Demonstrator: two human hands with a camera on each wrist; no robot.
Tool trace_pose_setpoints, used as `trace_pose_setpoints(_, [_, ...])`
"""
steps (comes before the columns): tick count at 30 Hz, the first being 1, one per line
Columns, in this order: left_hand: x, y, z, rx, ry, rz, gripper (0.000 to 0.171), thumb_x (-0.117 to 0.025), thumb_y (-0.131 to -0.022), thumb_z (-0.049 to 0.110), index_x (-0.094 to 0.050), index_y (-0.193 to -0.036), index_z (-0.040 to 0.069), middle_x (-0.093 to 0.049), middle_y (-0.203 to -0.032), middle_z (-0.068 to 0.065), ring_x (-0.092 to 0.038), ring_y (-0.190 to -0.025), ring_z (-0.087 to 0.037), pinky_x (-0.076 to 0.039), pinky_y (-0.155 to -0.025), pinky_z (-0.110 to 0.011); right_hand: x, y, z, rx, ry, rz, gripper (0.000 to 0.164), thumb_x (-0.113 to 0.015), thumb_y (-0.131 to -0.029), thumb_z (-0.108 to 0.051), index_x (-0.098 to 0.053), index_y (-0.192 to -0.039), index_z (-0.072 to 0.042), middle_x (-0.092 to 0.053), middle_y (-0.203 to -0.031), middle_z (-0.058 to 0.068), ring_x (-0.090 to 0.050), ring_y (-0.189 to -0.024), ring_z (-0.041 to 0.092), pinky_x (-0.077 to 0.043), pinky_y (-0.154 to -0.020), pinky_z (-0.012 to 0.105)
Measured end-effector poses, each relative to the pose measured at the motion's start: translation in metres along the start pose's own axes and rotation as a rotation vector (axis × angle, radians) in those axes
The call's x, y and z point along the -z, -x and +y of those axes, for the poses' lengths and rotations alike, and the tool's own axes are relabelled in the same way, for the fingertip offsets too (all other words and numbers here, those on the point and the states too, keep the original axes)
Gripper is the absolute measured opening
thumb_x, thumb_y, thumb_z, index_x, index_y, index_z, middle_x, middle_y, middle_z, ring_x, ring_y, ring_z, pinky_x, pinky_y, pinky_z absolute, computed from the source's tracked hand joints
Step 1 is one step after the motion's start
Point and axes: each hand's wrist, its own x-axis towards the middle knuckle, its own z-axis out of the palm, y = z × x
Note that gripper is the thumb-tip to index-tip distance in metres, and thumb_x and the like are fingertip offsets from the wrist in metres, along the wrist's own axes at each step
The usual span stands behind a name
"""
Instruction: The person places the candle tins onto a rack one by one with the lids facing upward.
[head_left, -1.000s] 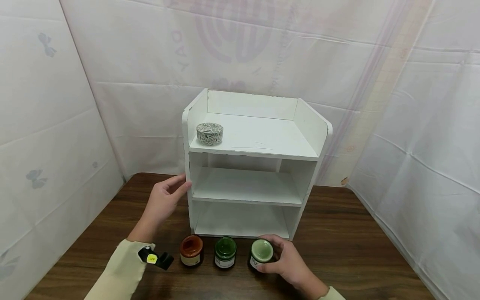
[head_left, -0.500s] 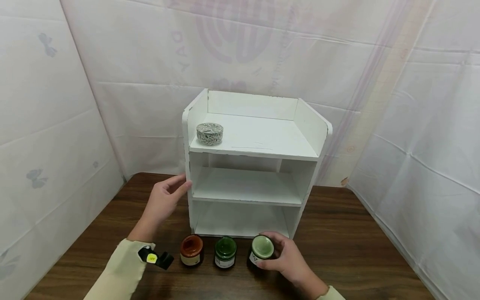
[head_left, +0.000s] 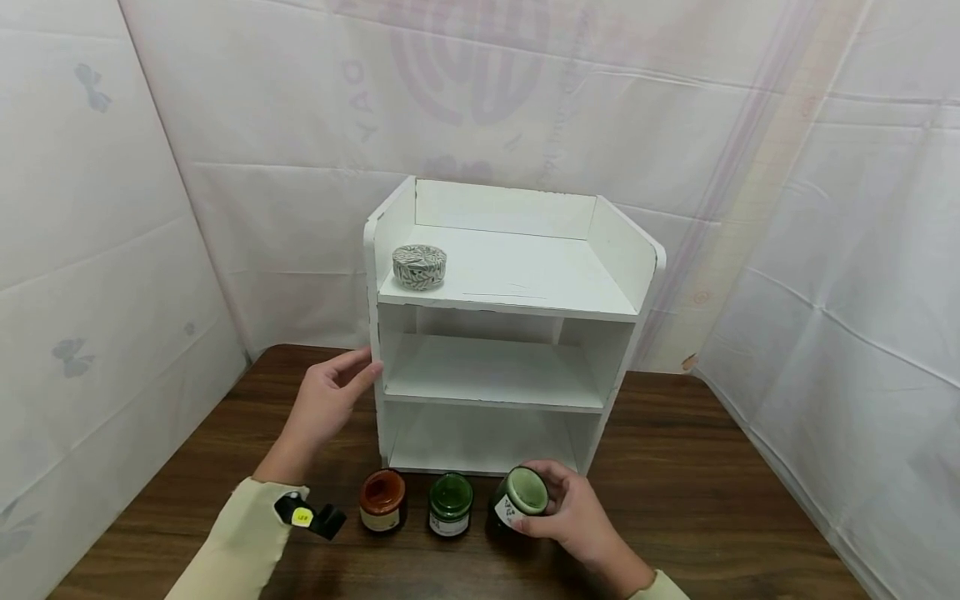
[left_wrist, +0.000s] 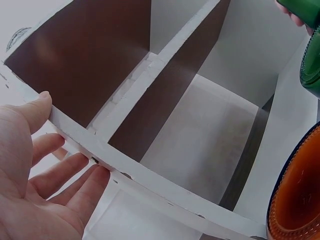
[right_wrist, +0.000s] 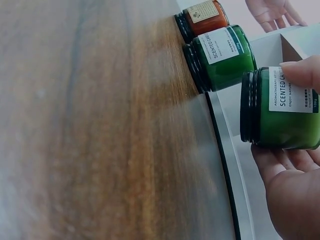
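My right hand [head_left: 577,521] grips a green glass scented candle jar [head_left: 522,492] at the right end of a row. In the right wrist view its black lid faces the tabletop and a thumb lies on the white label. The jar leans, with its pale green base turned up to the right. Left of it a second green candle jar [head_left: 452,497] and an amber candle jar [head_left: 383,496] stand lid down. My left hand [head_left: 322,404] touches the left side panel of a white shelf unit [head_left: 525,267]; thumb on the front edge, fingers at the outer face [left_wrist: 55,175].
A round tin with a leaf pattern [head_left: 419,267] sits on the top board at the left. Two lower tiers of the unit face me. Beneath everything is a dark wooden table [head_left: 675,517], with white cloth walls [head_left: 285,217] behind and at both sides.
In my right hand the green candle jar has tipped from near upright to a lean, its label swinging further round to the left. My left hand stays at the shelf panel.
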Motion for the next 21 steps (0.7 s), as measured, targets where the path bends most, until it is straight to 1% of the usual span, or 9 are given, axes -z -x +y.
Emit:
trace_pose_setpoints(7, [0.0003,0.0006,0.0011,0.004,-0.003,-0.001,0.058,-0.064,-0.100,0.048,-0.057,-0.147,0.014,-0.061,-0.146,-0.009,-0.057,-0.132,-0.026,-0.046,-0.090,-0.009,-0.0004,-0.0002,-0.0014,0.006,-0.004,0.002,0.063,-0.085,-0.074,0.002,-0.055,-0.128,0.010,-0.068,-0.116,0.012,-0.069,-0.093,0.010,-0.058,-0.081,0.024])
trace_pose_setpoints(16, [0.0002,0.0008,0.0007,0.005,-0.001,-0.002,0.059,-0.064,-0.100,0.048,-0.057,-0.147,0.013,-0.061,-0.145,-0.010,-0.057,-0.131,-0.026,-0.046,-0.090,-0.008,-0.0020,-0.0016,-0.0033,0.015,-0.024,0.013,0.064,-0.082,-0.072,0.005,-0.049,-0.125,0.012,-0.066,-0.113,0.006,-0.068,-0.094,0.010,-0.058,-0.081,0.024])
trace_pose_setpoints(21, [0.0001,0.0013,0.0011,0.005,0.004,-0.002,0.058,-0.064,-0.100,0.047,-0.057,-0.147,0.013,-0.061,-0.145,-0.010,-0.057,-0.131,-0.026,-0.046,-0.090,-0.008,-0.0022,-0.0016,-0.0055,-0.007,-0.055,0.030,0.064,-0.081,-0.070,0.007,-0.046,-0.123,0.010,-0.065,-0.111,0.004,-0.067,-0.094,0.010,-0.057,-0.081,0.023])
